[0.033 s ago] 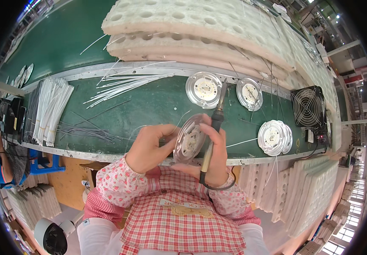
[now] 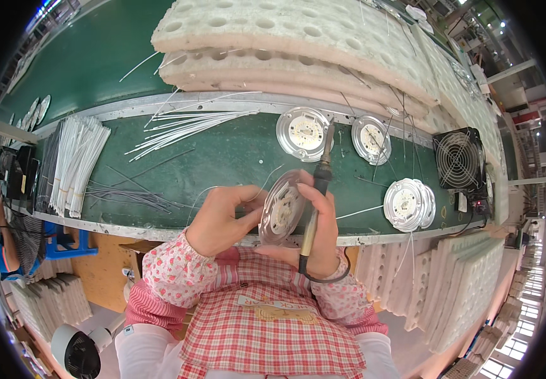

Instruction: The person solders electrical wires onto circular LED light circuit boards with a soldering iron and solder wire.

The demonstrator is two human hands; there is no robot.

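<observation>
My right hand (image 2: 323, 237) grips a round clear-rimmed LED lamp disc (image 2: 284, 208) by its edge, tilted on its side. A soldering iron (image 2: 321, 183) rests in the same hand, its metal tip pointing up and away, its cord looping by the wrist. Close against the disc's left side, my left hand (image 2: 222, 218) is closed, with thumb and fingers pinching around a thin wire (image 2: 274, 177); its fingertips are partly hidden. Beyond the hands lie two more LED discs, one at centre (image 2: 303, 134) and one farther right (image 2: 371, 140). Stacked discs (image 2: 406, 205) sit at the right.
White wires (image 2: 188, 131) lie loose at the back left, beside a thick white bundle (image 2: 78, 165). Dark wires (image 2: 131, 197) are scattered nearer. A black fan (image 2: 457, 159) stands at the right end. Foam trays with holes (image 2: 273, 35) are piled behind; a person's arm (image 2: 6, 230) shows far left.
The soldering iron's tip has dipped very slightly to the left and nearer. Both hands keep their hold around the disc.
</observation>
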